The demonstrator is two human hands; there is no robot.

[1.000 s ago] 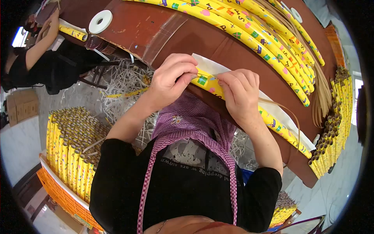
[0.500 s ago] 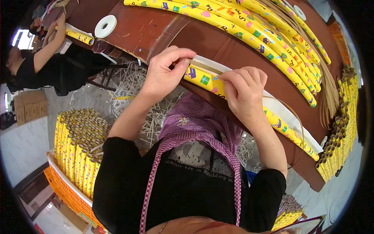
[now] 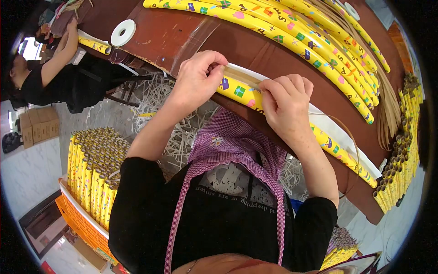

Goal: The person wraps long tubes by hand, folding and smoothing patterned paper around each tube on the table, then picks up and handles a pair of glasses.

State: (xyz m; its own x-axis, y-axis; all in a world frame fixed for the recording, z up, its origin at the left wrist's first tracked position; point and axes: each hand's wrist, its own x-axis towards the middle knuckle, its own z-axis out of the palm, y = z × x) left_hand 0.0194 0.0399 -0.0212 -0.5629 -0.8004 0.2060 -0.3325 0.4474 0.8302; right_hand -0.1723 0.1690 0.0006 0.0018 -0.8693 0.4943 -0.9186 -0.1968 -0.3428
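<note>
A sheet of yellow printed wrapping paper (image 3: 239,91), its white underside showing along the far edge, lies partly rolled at the table's near edge. My left hand (image 3: 197,84) is closed in a pinch at the paper's left end, on a tan strip (image 3: 242,75) that runs along the sheet toward the right. My right hand (image 3: 288,105) is closed over the same strip and the paper edge, fingertips pressed together. Past that hand, the strip's thin brown tail curves loosely over the paper's right end. The fingers hide the exact grip points.
Long yellow paper rolls (image 3: 273,39) lie across the brown table (image 3: 182,34), beside loose tan strips (image 3: 387,116). A white tape roll (image 3: 123,33) sits at left. Bundled rolls stand in an orange crate (image 3: 82,223) and at the right (image 3: 401,169). Another person (image 3: 59,75) works at far left.
Both hands keep nearly the same place and pinch on the strip. The left hand has tilted a little upward, and the whole view has shifted slightly.
</note>
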